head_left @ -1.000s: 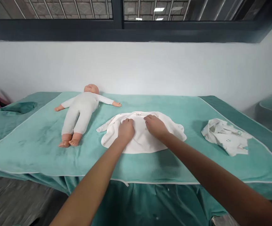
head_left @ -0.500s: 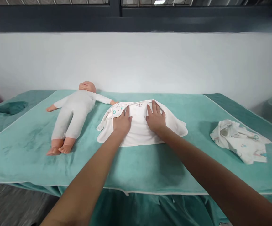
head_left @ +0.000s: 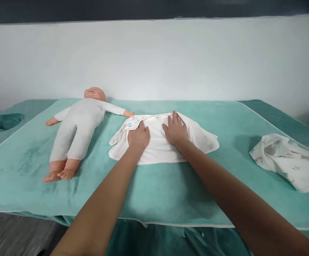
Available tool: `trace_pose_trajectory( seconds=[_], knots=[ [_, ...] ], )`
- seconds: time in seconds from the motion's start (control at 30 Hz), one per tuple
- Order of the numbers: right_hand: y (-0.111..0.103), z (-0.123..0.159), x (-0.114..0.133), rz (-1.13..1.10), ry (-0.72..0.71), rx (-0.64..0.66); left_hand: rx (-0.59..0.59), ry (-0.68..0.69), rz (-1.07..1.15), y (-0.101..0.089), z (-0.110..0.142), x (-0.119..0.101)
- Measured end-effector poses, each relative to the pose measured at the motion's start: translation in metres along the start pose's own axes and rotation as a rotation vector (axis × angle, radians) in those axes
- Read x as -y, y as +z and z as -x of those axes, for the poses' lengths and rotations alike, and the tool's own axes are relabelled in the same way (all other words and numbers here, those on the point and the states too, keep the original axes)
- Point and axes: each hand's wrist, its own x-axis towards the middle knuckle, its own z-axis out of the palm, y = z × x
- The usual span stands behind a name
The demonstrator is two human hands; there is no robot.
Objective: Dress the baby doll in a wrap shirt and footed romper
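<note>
A white baby garment (head_left: pixel 160 147) lies spread on the teal towel (head_left: pixel 157 185) at the middle of the bed. My left hand (head_left: pixel 138 136) rests flat on its left part, fingers stretched toward a printed flap near the collar. My right hand (head_left: pixel 174 129) lies flat on the garment's middle, fingers spread, just below the neck label. Neither hand holds anything. A baby doll (head_left: pixel 77 124) in a pale grey suit lies on its back to the left of the garment, one arm reaching close to the garment's collar.
A second crumpled white printed garment (head_left: pixel 288 161) lies at the right of the towel. A dark teal pillow (head_left: pixel 3 121) sits at the far left. A white wall runs behind the bed. The towel's front edge hangs over the bed's near side.
Both hands went from curled on the garment to flat with fingers stretched out. The garment's left flap has opened, showing its printed side. The view has dipped and shifted rightward.
</note>
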Motion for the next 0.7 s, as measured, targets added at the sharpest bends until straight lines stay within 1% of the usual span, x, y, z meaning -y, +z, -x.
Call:
trace_pose_trajectory(
  seconds=[0.13, 0.2, 0.33, 0.43, 0.53, 0.6, 0.7],
  knots=[
    [0.004, 0.003, -0.002, 0.006, -0.047, -0.116, -0.121, 0.009, 0.004, 0.006, 0.004, 0.004],
    [0.003, 0.004, 0.000, 0.008, -0.040, -0.143, -0.142, 0.012, 0.004, 0.006, 0.005, 0.003],
    [0.003, 0.003, 0.000, 0.038, 0.011, -0.122, -0.080, -0.012, 0.004, 0.005, 0.004, 0.003],
    [0.003, 0.000, -0.003, 0.062, 0.024, -0.049, -0.031, -0.018, -0.008, 0.006, 0.001, 0.003],
    [0.003, -0.004, -0.005, 0.055, 0.028, 0.025, 0.049, -0.018, -0.025, 0.006, -0.003, 0.003],
    [0.003, -0.006, -0.006, 0.040, 0.036, 0.057, 0.101, -0.020, -0.027, 0.006, -0.005, 0.003],
    [0.004, -0.008, -0.007, 0.014, 0.040, 0.080, 0.139, -0.019, -0.020, 0.005, -0.008, 0.004]
  ],
)
